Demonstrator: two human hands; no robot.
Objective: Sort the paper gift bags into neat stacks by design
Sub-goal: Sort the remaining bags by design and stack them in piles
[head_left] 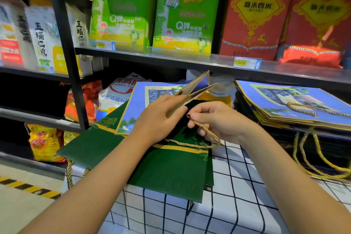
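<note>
A blue gift bag point(138, 100) with a blueberry picture lies tilted over dark green bags point(171, 173) on the checked tablecloth. My left hand point(159, 118) holds the blue bag's upturned, folded edge point(197, 87), which shows its brown and purple inside. My right hand point(214, 119) pinches the bag's gold rope handle point(205, 131) just to the right. At the right sits a neat stack of blue bags point(296, 106) of the same design, gold handles hanging over the front.
The white cloth with black grid lines point(237, 205) covers the table. Behind it stand black shelves point(171, 57) with green and red boxes above and food packets point(43, 142) lower left. A yellow-black floor stripe point(28, 188) runs at the left.
</note>
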